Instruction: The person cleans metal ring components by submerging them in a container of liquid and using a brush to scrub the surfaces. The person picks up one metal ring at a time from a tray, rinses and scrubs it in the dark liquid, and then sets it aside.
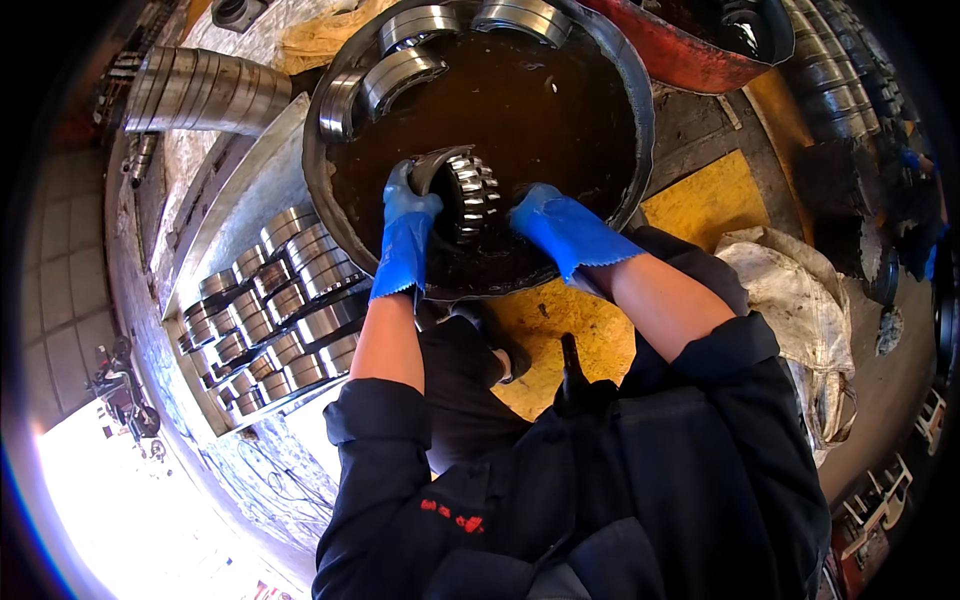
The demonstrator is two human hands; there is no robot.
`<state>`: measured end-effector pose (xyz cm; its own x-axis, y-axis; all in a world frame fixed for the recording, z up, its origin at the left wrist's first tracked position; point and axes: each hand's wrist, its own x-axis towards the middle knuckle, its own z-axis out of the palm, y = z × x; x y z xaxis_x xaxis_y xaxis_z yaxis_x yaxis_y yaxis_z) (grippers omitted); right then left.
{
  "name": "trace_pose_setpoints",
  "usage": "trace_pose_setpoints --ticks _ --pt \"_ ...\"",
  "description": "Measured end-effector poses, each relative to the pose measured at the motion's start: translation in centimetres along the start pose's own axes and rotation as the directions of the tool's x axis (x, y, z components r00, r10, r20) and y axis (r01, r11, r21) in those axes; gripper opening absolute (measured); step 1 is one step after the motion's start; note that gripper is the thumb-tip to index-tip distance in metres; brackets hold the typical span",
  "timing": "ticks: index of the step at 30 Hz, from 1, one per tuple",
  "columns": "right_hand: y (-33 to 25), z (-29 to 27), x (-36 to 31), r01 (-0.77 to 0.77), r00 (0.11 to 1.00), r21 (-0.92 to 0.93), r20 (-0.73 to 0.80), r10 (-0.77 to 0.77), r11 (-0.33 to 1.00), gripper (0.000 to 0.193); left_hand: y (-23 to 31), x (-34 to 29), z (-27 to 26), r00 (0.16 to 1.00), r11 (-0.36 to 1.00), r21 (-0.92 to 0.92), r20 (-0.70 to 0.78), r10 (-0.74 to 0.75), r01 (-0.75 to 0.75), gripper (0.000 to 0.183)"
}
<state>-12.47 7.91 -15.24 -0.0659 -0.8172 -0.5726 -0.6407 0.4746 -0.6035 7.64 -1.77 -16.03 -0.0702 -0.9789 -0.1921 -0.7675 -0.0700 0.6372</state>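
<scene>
In the head view, my blue-gloved left hand [408, 203] is closed on the near-left rim of a roller bearing [474, 190]. The bearing stands tilted in a round tub [643, 95] of dark brown liquid, its silver rollers showing on the right and its lower part in the liquid. To the right of it, apart from the rollers, is my right hand [543, 212], also gloved in blue. The fingers of that hand dip into the dark liquid and are hidden.
Several steel bearing rings [402, 78] rest inside the tub's far-left side. Left of the tub, a tray [215, 425] holds rows of rings, with a ring stack [205, 90] beyond. A red container [690, 60] is at far right; a pale sack [790, 310] lies nearer.
</scene>
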Motion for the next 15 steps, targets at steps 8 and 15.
trace_pose_setpoints --ticks 8,15 --pt "0.7 1.3 0.3 0.071 0.995 -0.008 0.074 -0.07 0.997 0.033 -1.0 -0.4 -1.2 0.97 0.961 -0.275 0.23 0.081 -0.015 0.077" --pt "1.1 0.0 -1.4 0.199 0.972 0.039 0.115 -0.203 0.979 0.031 -0.3 -3.1 1.7 0.965 0.816 -0.529 0.233 -0.125 0.233 0.057"
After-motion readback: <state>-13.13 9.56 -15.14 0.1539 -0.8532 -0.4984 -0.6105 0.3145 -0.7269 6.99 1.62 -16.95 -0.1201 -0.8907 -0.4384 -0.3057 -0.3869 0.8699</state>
